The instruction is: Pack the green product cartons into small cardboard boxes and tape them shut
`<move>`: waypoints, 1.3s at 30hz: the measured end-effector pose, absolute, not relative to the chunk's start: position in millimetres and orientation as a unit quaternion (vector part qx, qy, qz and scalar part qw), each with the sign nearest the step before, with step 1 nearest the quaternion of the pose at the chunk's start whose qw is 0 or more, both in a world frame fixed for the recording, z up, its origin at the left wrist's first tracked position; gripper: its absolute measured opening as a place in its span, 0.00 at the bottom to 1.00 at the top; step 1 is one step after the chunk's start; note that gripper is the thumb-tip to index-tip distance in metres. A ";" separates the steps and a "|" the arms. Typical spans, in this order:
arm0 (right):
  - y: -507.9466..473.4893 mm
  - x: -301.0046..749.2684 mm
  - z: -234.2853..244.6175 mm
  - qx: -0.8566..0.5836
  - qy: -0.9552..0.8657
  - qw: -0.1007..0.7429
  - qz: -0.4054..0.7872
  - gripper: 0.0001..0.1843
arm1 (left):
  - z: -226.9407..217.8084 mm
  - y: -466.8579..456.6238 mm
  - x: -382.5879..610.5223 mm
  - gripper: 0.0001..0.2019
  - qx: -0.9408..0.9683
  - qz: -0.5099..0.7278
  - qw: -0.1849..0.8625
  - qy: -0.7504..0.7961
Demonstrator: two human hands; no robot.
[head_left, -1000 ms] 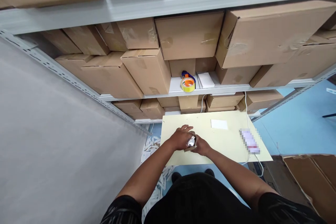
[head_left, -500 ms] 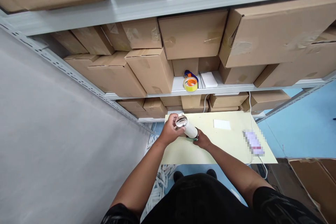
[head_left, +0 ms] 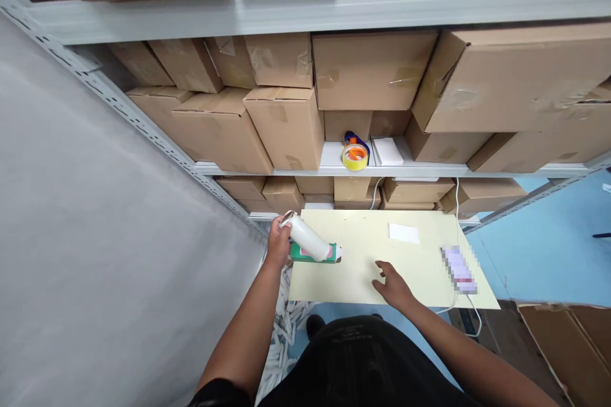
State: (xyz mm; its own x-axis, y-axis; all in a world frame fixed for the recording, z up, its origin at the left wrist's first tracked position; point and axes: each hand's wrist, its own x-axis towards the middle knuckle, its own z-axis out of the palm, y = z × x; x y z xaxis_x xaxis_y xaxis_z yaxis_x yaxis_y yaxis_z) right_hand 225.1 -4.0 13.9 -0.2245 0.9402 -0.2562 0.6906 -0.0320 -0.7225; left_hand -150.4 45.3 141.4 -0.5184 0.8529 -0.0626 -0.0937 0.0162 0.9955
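Left hand (head_left: 278, 243) at the desk's (head_left: 420, 267) left edge, near the far-left corner, fingers wrapped on the capped end of one white bottle (head_left: 310, 243). Bottle long axis along the far edge, tilted, free end pointing right toward desk centre, lying over or against one green box (head_left: 305, 255); contact unclear. Right hand (head_left: 394, 283) flat near the near edge, fingers spread, gripping nothing, well apart from the bottle, which lies to its left and farther back. Left hand clearly nearer. Also on desk: one white card (head_left: 403, 233), one blurred device (head_left: 458, 269) with cable. One tape roll (head_left: 355, 156) on the shelf behind.
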 end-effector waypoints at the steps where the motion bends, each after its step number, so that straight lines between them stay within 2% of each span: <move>1: -10.6 225.5 13.5 -0.599 -0.677 0.154 0.398 0.30 | 130.6 45.3 -156.4 0.24 0.280 0.627 0.391 0.613; 5: -22.3 215.6 18.9 -0.608 -0.655 0.128 0.430 0.26 | 100.4 40.7 -165.9 0.26 0.201 0.620 0.428 0.626; 8: -15.1 197.8 40.1 -0.583 -0.632 0.162 0.484 0.23 | 102.2 34.5 -154.3 0.26 0.196 0.632 0.462 0.590; 12: 4.9 164.0 93.8 -0.452 -0.529 0.250 0.673 0.33 | 136.4 30.3 -115.0 0.28 0.217 0.643 0.564 0.471; 14: 11.4 148.2 122.5 -0.352 -0.430 0.227 0.800 0.40 | 158.1 30.0 -90.8 0.30 0.220 0.652 0.588 0.425; 16: 12.8 137.3 144.3 -0.272 -0.368 0.182 0.870 0.43 | 175.8 28.8 -68.5 0.33 0.230 0.650 0.598 0.408; 18: 10.4 132.8 156.0 -0.257 -0.367 0.186 0.874 0.41 | 186.5 25.5 -50.0 0.36 0.254 0.637 0.601 0.411; 20: 7.1 135.1 158.5 -0.308 -0.417 0.245 0.819 0.37 | 190.8 20.5 -34.9 0.37 0.279 0.614 0.598 0.433; 23: 4.1 149.3 156.1 -0.382 -0.477 0.308 0.729 0.38 | 194.4 14.3 -15.3 0.36 0.283 0.594 0.591 0.466; 29: 8.7 186.8 165.8 -0.244 -0.393 0.248 0.851 0.34 | 214.1 17.5 21.5 0.33 0.288 0.609 0.614 0.411; 33: 20.5 205.0 167.5 -0.360 -0.504 0.332 0.712 0.37 | 217.7 24.0 47.3 0.31 0.329 0.603 0.538 0.489; 35: 24.8 217.2 167.5 -0.386 -0.530 0.346 0.672 0.37 | 216.3 25.6 60.3 0.30 0.331 0.604 0.512 0.513; 39: 24.5 244.8 174.3 -0.283 -0.441 0.274 0.806 0.31 | 217.3 23.7 84.2 0.28 0.323 0.612 0.549 0.469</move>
